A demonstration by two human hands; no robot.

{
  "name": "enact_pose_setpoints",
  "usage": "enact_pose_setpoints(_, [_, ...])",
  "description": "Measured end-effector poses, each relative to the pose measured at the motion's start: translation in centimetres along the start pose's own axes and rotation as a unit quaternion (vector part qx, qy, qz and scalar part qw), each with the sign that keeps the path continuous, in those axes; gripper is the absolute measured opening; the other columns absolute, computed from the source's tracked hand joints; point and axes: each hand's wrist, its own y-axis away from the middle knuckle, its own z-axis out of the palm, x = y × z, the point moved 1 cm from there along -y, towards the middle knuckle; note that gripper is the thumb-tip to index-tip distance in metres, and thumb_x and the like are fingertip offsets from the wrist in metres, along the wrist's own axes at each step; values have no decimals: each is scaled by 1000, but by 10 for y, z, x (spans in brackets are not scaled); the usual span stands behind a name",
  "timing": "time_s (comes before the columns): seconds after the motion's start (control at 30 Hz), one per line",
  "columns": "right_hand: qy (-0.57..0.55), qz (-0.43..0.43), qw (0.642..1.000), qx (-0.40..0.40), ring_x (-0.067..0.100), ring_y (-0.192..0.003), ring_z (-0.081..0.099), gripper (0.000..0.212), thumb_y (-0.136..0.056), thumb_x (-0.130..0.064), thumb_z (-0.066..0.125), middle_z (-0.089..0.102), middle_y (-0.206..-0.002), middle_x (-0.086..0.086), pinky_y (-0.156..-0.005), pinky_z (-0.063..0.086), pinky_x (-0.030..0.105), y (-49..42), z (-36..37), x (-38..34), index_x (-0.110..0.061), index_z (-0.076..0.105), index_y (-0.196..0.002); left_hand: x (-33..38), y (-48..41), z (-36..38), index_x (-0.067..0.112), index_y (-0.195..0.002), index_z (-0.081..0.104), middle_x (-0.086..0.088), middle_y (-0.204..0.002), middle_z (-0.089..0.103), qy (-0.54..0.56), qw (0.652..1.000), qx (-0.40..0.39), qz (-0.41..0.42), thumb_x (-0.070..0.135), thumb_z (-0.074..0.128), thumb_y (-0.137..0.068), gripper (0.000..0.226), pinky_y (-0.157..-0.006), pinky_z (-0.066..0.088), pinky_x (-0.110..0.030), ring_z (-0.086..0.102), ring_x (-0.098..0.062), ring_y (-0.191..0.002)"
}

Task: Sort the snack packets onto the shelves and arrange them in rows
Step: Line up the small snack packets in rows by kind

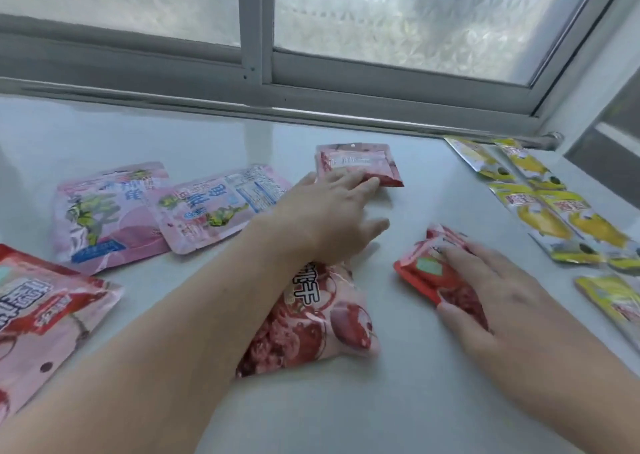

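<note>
Head view: nearest, the right hand lies flat with open fingers on a red packet, not gripping. The left hand reaches over a cherry-print packet, its open fingers touching a small pink packet. Yellow packets lie in rows at right on the white shelf.

Snack packets strewn on white ledge, perhaps stone

Glossy plastic snack packets
</note>
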Motion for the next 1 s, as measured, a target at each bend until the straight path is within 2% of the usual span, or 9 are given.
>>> enact_pose_setpoints(0.03, [-5,2,1000,7,13,-142,9,55,-96,-42,38,9,-158,-14,-115,10,37,-17,2,4,-46,16,-146,-3,-2,3,26,-155,9,6,-163,5,2,1000,-13,-16,62,25,-96,71,-120,7,-43,2,-12,-149])
enact_pose_setpoints(0.1, [5,-6,999,36,15,-136,6,49,-98,-33,39,10,-158,-12,-107,5,35,-49,10,9,-52,28,-141,-9,1,5,23,-155,12,5,-162,11,-9,999,-5,-38,66,24,-93,76,-120,8,-43,7,-13,-148])
enact_pose_setpoints(0.2, [5,0,996,85,22,-121,19,58,-92,-14,44,21,-155,-5,-95,12,34,-71,22,13,-52,42,-135,-9,14,2,21,-153,20,4,-161,17,-31,998,12,-51,68,23,-92,77,-120,10,-38,11,-14,-147])
enact_pose_setpoints(0.3, [-41,-10,993,108,27,-121,28,56,-92,-9,45,31,-151,1,-102,23,37,-76,30,17,-45,47,-136,-2,21,-2,21,-151,28,2,-161,16,-48,997,10,-61,70,22,-91,77,-118,10,-36,12,-15,-147])
enact_pose_setpoints(0.43, [-47,-26,991,120,30,-123,33,55,-91,-8,47,36,-150,4,-103,29,40,-74,32,18,-39,49,-137,3,23,-3,22,-153,21,2,-163,7,-45,996,-7,-80,72,21,-90,81,-118,10,-35,5,-16,-149])
enact_pose_setpoints(0.63, [-52,-26,990,130,30,-122,35,49,-93,-15,49,38,-149,4,-101,32,43,-74,35,19,-39,50,-136,3,24,-3,23,-152,23,3,-162,9,-49,995,-1,-83,73,22,-89,81,-117,16,-37,6,-15,-148])
enact_pose_setpoints(0.8, [-8,17,998,67,28,-134,24,52,-97,-44,33,20,-159,4,-109,23,39,-84,31,12,-38,27,-148,3,23,1,23,-151,25,2,-161,14,-52,994,12,-91,74,20,-87,82,-117,17,-39,10,-18,-147])
enact_pose_setpoints(0.9, [-11,5,999,31,30,-139,19,56,-97,-45,31,12,-161,6,-112,17,40,-106,31,4,-35,17,-151,2,22,2,24,-152,20,4,-161,16,-44,993,26,-106,75,20,-85,84,-117,17,-41,11,-19,-146])
enact_pose_setpoints(1.0, [-63,-15,997,46,25,-142,17,58,-97,-42,38,16,-160,4,-114,16,37,-114,33,2,-29,22,-151,0,22,3,26,-153,17,6,-161,16,-25,993,32,-112,75,22,-85,84,-117,14,-43,10,-19,-146])
